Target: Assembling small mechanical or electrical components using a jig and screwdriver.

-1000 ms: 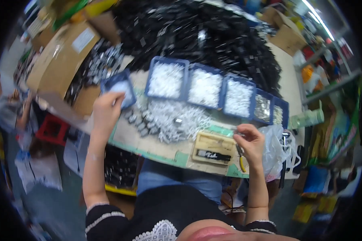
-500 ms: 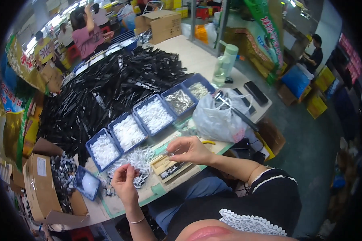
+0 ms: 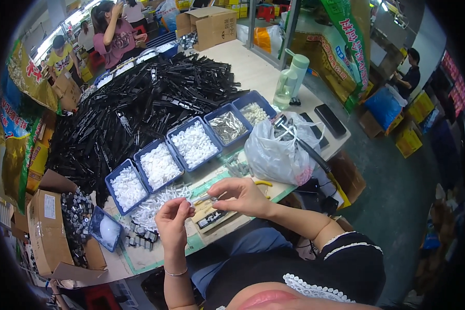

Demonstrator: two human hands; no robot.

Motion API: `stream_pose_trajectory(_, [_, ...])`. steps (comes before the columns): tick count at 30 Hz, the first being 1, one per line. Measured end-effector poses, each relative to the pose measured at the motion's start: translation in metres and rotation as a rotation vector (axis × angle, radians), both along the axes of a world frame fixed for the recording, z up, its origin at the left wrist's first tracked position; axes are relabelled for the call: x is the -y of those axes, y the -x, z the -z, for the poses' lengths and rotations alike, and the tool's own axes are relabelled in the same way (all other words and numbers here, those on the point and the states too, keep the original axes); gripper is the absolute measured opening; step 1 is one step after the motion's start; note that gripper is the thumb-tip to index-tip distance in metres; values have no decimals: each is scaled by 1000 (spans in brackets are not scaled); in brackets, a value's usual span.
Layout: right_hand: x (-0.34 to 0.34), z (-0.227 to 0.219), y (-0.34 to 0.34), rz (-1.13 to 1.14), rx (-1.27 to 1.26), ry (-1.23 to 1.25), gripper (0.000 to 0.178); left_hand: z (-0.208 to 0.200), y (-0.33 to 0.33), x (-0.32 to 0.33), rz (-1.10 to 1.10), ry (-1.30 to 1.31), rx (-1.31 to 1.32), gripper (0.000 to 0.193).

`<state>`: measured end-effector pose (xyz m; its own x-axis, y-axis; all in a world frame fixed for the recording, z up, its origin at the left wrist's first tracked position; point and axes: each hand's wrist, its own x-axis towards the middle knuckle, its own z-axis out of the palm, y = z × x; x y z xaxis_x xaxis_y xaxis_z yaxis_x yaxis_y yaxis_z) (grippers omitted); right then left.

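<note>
My left hand (image 3: 173,221) pinches a small white plastic piece (image 3: 192,204) between thumb and fingertips. Close beside it, my right hand (image 3: 243,197) is closed at the fingertips on a small metallic part (image 3: 214,199). A thin greyish line spans the gap between the two pieces; whether they are joined I cannot tell. Both hands hover over a pale yellow jig (image 3: 223,222), in which a black strip with metal parts (image 3: 210,219) lies. Loose white plastic pieces (image 3: 163,204) are heaped just beyond my left hand.
Blue trays of white caps (image 3: 160,164), metal pins (image 3: 227,127) and cream pieces (image 3: 254,112) stand in a row. Behind is a black strip heap (image 3: 144,103). A plastic bag (image 3: 276,155), bottle (image 3: 290,82), carton (image 3: 49,232) and blue tray with white contents (image 3: 107,229) flank the workspace.
My left hand has moved right and slightly up, toward my right hand, which stays nearly in place. More small metal parts now show on the table to the left of my left hand.
</note>
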<state>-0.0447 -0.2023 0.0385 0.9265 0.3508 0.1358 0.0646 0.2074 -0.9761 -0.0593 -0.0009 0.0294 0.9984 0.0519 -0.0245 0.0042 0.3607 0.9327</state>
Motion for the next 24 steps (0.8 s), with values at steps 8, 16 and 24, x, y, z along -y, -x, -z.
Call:
stream_pose_trajectory(8, [5,-8,-15,87,67,38,23,-5,-16,8,6,-31,7,12])
stream_pose_trajectory(16, [2,-16,-6,98,391,350,25,-2,-2,-2,-11,-89,-20,10])
stream_pose_trajectory(24, [1,-7,-5,-45,-83,-1,28,-8,8,-1,-22,-122,1,12])
